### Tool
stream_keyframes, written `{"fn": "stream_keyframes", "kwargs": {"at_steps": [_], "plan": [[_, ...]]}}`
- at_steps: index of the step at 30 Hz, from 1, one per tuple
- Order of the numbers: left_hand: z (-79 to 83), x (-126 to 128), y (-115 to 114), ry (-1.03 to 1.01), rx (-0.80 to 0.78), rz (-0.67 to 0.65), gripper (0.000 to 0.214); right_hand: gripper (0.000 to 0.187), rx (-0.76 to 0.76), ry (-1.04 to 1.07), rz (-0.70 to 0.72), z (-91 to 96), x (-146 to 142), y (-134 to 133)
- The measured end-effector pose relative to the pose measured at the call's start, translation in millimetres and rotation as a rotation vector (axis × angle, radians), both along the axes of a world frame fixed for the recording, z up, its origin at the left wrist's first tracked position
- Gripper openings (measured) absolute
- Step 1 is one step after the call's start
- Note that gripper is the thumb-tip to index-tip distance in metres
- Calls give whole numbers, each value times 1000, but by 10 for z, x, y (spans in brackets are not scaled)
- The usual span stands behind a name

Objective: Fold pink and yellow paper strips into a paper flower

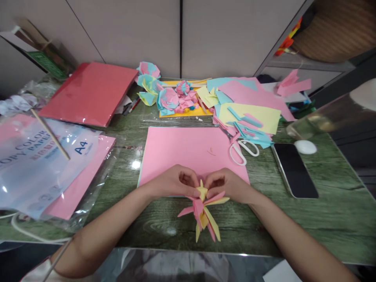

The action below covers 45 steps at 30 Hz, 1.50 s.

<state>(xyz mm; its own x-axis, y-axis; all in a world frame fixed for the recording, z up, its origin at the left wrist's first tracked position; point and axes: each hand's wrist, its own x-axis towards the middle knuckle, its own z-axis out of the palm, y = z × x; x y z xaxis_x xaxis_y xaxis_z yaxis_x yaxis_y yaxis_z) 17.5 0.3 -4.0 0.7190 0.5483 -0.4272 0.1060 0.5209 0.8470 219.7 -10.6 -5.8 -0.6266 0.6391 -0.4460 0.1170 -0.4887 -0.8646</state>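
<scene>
A pink and yellow folded paper flower (202, 211) with several pointed petals is held near the table's front edge. My left hand (180, 182) pinches its yellow top part from one side. From the other side, my right hand (225, 184) is closed on the same yellow part, thumb and fingers together. Beneath both hands lies a sheet of pink paper (182, 149), with another sheet's edge showing under it. White-handled scissors (238, 154) rest on the sheet's right edge, their blades partly covered by paper scraps.
Folded paper flowers (167, 100) and paper scraps (249, 117) lie at the back. A phone (295, 170) and a white oval object (305, 147) are at right, near a clear bottle-like container (326, 115). At left are a packet of A4 colour paper (49, 164), a stick and a red pack (91, 92).
</scene>
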Motion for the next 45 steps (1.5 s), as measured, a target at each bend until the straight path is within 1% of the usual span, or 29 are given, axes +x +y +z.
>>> {"fn": "stream_keyframes", "kwargs": {"at_steps": [3, 6, 8, 9, 11, 12, 13, 14, 15, 18, 20, 23, 26, 29, 33, 39, 41, 45], "plan": [[4, 0, -16, 22, -26, -67, 23, 17, 6, 9, 102, 28, 16, -7], [21, 4, -25, 18, -51, -99, 22, 17, 24, 10, 215, 43, 67, 10], [39, 6, -28, 31, -40, -103, 21, 22, 35, 24, 269, 48, 112, 32], [49, 7, -30, 41, -28, -104, 20, 28, 18, 50, 279, 50, 130, 42], [72, 10, -34, 70, 15, -105, 20, 40, -26, 111, 273, 59, 147, 48], [83, 12, -36, 92, 46, -104, 20, 43, -36, 126, 266, 67, 142, 41], [93, 15, -40, 116, 82, -100, 19, 44, -14, 124, 260, 78, 129, 28], [103, 18, -43, 141, 121, -93, 18, 36, 33, 61, 269, 92, 108, 11], [111, 21, -47, 166, 159, -83, 17, 30, 78, -6, 240, 107, 83, -10], [126, 25, -56, 219, 244, -43, 14, 19, 190, -160, 162, 153, 10, -65], [121, 23, -60, 227, 267, -23, 13, 13, 244, -204, 136, 172, -22, -85], [89, 17, -61, 196, 263, -21, 13, 5, 310, -257, 82, 171, -43, -101], [49, 23, -58, 182, 230, -6, 14, 8, 370, -343, 26, 146, -51, -116], [37, 48, -55, 216, 207, 31, 13, 11, 405, -386, 22, 130, -51, -124], [50, 88, -64, 253, 216, 69, 7, 13, 450, -413, 32, 137, -45, -129], [35, 93, -84, 261, 216, 75, 5, 12, 557, -442, 33, 172, -45, -126], [38, 87, -81, 258, 204, 71, 6, 10, 548, -422, 36, 187, -47, -120], [53, 91, -75, 265, 203, 72, 6, 6, 472, -382, 56, 206, -51, -111]]}}
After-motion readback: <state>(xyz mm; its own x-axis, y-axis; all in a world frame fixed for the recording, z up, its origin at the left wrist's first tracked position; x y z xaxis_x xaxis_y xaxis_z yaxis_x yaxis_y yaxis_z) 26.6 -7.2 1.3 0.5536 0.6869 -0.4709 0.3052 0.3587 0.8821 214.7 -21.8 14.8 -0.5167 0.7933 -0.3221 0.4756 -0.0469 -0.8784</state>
